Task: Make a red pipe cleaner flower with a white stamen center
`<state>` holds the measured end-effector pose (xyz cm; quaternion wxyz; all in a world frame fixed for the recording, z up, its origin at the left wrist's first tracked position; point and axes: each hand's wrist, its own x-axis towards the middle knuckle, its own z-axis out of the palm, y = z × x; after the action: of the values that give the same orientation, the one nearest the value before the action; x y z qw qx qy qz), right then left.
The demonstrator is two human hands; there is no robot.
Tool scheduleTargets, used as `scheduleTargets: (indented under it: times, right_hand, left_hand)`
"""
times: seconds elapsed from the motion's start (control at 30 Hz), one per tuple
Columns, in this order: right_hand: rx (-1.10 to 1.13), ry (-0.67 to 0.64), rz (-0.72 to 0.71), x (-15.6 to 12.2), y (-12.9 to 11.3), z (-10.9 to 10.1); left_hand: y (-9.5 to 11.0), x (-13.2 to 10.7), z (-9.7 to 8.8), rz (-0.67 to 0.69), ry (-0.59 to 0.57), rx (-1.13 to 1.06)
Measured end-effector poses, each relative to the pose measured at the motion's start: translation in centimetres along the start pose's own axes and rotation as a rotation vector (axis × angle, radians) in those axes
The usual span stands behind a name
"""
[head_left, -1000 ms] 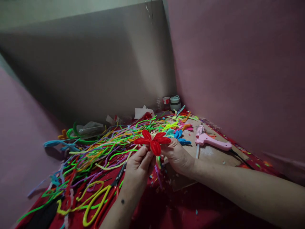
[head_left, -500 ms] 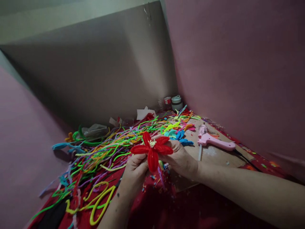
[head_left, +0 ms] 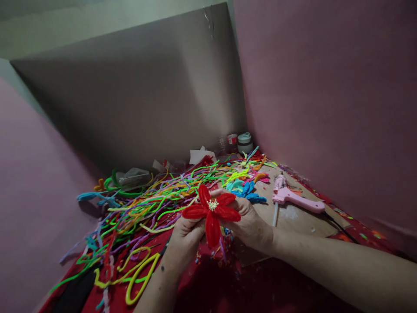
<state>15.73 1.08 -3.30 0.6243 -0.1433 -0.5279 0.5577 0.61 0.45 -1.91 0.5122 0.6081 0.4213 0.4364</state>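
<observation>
A red pipe-cleaner flower point(head_left: 211, 212) with a pale stamen cluster at its centre faces me, held up above the table. My left hand point(head_left: 186, 237) grips it from below left, fingers curled behind a petal. My right hand point(head_left: 248, 221) closes on it from the right, fingers wrapped behind the upper petals. A thin stem hangs down under the flower.
A tangle of coloured pipe cleaners point(head_left: 143, 204) covers the red table point(head_left: 260, 282). A pink glue gun point(head_left: 295, 198) lies on a cardboard sheet point(head_left: 302, 217) at right, with small blue flowers point(head_left: 248, 191) nearby. Jars point(head_left: 244, 142) stand in the corner. Cardboard and pink walls enclose the table.
The flower has been turned from edge-on to face me and lowered slightly, so its pale centre shows. Both hands stayed on it.
</observation>
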Motion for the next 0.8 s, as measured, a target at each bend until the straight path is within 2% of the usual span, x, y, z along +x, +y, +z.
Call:
scheduleTargets:
  times: [0.23,0.37,0.5,0.7,0.8]
  right_hand:
    - [0.029,-0.078,-0.003,0.4,0.0,-0.2]
    - [0.001,-0.032,0.046,0.6,0.3,-0.7]
    - [0.015,-0.041,0.064,0.6,0.4,-0.8]
    - [-0.067,0.016,-0.001,0.7,-0.4,-0.2]
    - [-0.193,0.059,-0.093,0.7,-0.6,-0.2]
  left_hand:
    - [-0.5,0.3,0.1,0.087,0.022,0.067]
    - [-0.6,0.6,0.6,0.09,0.017,0.034]
    - [0.0,0.3,1.3,0.124,0.015,0.031]
    - [1.2,0.3,0.9,0.119,-0.016,0.055]
    - [1.8,0.7,0.0,0.101,0.055,0.004]
